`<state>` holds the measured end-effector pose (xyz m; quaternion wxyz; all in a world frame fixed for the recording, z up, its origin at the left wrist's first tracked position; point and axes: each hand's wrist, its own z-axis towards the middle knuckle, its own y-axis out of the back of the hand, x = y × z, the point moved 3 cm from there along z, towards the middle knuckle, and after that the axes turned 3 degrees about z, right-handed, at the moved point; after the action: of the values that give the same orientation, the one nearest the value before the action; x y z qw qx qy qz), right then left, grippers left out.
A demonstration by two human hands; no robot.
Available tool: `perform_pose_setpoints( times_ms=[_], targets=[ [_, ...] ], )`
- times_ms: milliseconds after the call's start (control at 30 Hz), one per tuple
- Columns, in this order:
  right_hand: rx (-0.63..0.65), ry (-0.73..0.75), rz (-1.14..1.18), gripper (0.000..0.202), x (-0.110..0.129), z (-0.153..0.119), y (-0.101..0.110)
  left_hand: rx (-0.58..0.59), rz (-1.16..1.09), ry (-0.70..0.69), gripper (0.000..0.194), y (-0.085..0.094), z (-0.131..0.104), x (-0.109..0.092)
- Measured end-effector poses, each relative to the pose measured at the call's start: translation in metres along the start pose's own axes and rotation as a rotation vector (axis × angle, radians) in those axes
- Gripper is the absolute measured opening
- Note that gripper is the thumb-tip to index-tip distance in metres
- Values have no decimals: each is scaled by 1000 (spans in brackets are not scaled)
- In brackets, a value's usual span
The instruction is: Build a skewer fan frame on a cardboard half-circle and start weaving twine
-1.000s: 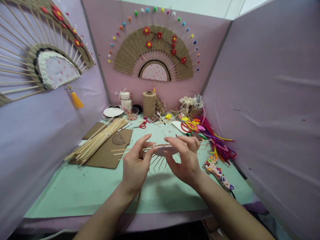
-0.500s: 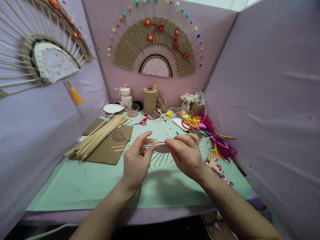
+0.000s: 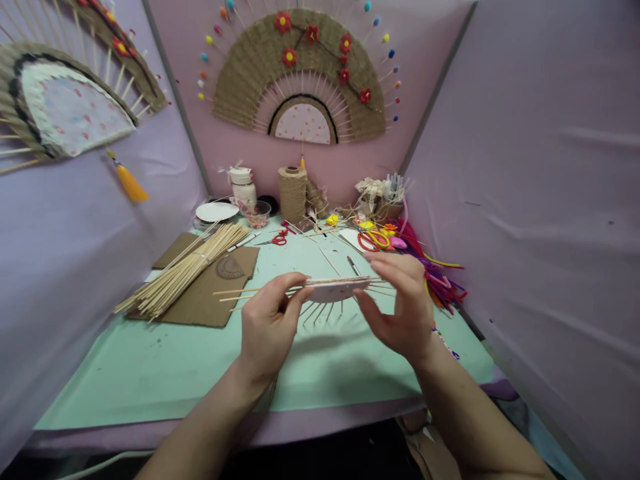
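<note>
Between my hands, above the table, is a small half-round fan base [image 3: 333,292] with a pale, spotted face and thin wooden sticks fanning out from it. My left hand [image 3: 273,320] pinches its left end between thumb and fingers. Beside the right end, my right hand [image 3: 400,303] has its thumb and fingers spread apart. Its thumb tip is at the base's edge; whether it touches, I cannot tell. Sticks [image 3: 237,294] reach out to the left past my left hand, and others show below the base.
A bundle of wooden sticks [image 3: 185,273] lies on cardboard [image 3: 210,310] at left. Behind stand a twine spool [image 3: 293,193], a white bottle [image 3: 243,190] and red scissors [image 3: 279,238]. Yellow-and-red scissors [image 3: 375,240] and coloured pipe cleaners [image 3: 440,287] lie right. A finished fan [image 3: 300,67] hangs on the wall.
My right hand has opened and moved right, off the middle of the fan base, uncovering its face. My left hand keeps its pinch. The view has shifted slightly.
</note>
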<state>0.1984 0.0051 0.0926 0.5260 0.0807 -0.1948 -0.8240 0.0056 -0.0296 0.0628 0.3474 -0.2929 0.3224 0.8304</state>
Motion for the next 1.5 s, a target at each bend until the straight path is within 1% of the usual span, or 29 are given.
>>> perform_pose_setpoints(
  times_ms=[67,167,300,400,500,733,900,1033,1133,1267,1367,1500],
  targets=[
    [-40,-67,-25,53,-9,-7,9,-7,21,-50,7,1,0,0],
    [24,-68,-102,44,-17,-18,12,-5,46,-104,6,2,0,0],
    [93,-39,-140,29,-19,-23,9,16,90,-103,8,3,0,0],
    [104,-47,-127,15,-21,-19,10,18,102,-91,7,4,0,-1],
    [114,-58,-106,8,-23,-16,12,20,86,-70,7,4,0,0],
    [136,-79,-83,5,-24,-13,16,14,53,-28,7,4,-1,3],
    [170,-33,-103,12,-22,-8,19,18,39,1,8,3,0,3],
    [243,-20,-119,13,-20,-3,20,38,37,18,8,3,1,1],
    [334,-3,-155,10,-18,0,17,53,38,15,7,3,1,-1],
    [458,38,-218,12,-16,2,12,64,52,8,6,4,2,-3],
    [486,58,-220,12,-15,3,10,75,70,6,5,4,3,-4],
    [478,87,-181,14,-11,5,3,95,74,-14,5,2,4,-7]
  ],
)
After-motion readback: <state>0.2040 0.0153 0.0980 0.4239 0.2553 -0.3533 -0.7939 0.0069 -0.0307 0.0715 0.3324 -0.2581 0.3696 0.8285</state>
